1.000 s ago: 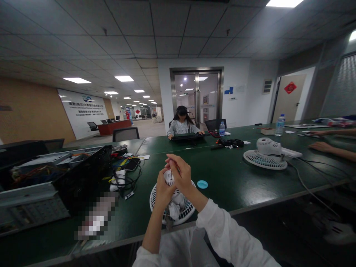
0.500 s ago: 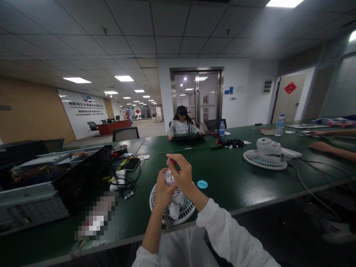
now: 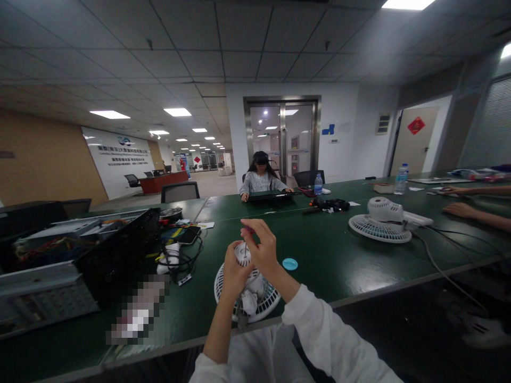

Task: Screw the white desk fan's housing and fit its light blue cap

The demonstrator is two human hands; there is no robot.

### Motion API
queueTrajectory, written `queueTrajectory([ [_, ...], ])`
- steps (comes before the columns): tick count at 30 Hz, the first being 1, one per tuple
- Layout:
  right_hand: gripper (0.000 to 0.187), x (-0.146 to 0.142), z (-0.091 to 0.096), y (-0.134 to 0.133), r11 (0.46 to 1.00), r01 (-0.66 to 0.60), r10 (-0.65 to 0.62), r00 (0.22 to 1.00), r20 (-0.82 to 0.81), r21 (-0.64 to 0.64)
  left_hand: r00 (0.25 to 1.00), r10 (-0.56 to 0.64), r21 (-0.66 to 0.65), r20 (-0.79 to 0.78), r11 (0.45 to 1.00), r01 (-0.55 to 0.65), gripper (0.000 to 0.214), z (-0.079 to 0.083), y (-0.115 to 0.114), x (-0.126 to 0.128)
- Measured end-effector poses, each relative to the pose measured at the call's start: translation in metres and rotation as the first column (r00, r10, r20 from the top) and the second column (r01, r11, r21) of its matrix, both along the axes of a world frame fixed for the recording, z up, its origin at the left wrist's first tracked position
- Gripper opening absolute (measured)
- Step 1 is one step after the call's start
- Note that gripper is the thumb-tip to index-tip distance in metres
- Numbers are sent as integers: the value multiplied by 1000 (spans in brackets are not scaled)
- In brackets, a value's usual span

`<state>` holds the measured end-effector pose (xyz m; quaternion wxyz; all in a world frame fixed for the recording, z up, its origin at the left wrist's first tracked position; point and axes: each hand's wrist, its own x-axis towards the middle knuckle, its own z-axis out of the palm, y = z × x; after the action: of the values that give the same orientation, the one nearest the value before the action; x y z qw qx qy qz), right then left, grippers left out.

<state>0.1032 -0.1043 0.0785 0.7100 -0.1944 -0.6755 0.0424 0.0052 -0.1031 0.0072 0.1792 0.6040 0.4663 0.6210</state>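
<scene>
A small white desk fan (image 3: pixel 261 306) lies grille-down on the green table (image 3: pixel 339 266) right at its front edge. My left hand (image 3: pixel 233 274) is wrapped round the fan's white motor housing (image 3: pixel 241 254). My right hand (image 3: pixel 261 247) is just above it, fingers pinched on the handle of a small screwdriver (image 3: pixel 246 230) whose thin shaft points down into the housing. A round light-blue cap (image 3: pixel 290 263) rests on the table just right of my hands.
An open computer case (image 3: pixel 75 250) with cables stands at the left. A second white fan (image 3: pixel 381 221) lies at the right with its cord. Another person's forearms (image 3: pixel 475 213) rest at the far right. A seated person (image 3: pixel 261 181) works across the table.
My right hand has shifted slightly on the screwdriver, the fingers turning and lifting a little. The left hand and the fan stay put.
</scene>
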Motion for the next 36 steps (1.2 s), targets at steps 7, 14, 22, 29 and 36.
queueTrajectory([
  [7,28,1,0,0,995,-93,94,995,24,-24,1000,16,-14,-8,1000,-16,54,2,-1,0],
  [14,20,1,0,0,1000,9,-9,1000,-2,-11,1000,13,-26,9,1000,-13,53,3,-2,1],
  [22,27,1,1,0,994,-103,103,995,5,-34,1000,19,-22,-6,1000,-19,52,2,-2,0],
  [29,21,0,-2,0,999,-28,27,1000,-15,-27,1000,6,-20,-7,1000,-6,52,2,-2,0],
  [36,26,3,-3,0,998,-60,60,998,8,-23,1000,14,-11,-2,1000,-14,50,3,-2,1],
])
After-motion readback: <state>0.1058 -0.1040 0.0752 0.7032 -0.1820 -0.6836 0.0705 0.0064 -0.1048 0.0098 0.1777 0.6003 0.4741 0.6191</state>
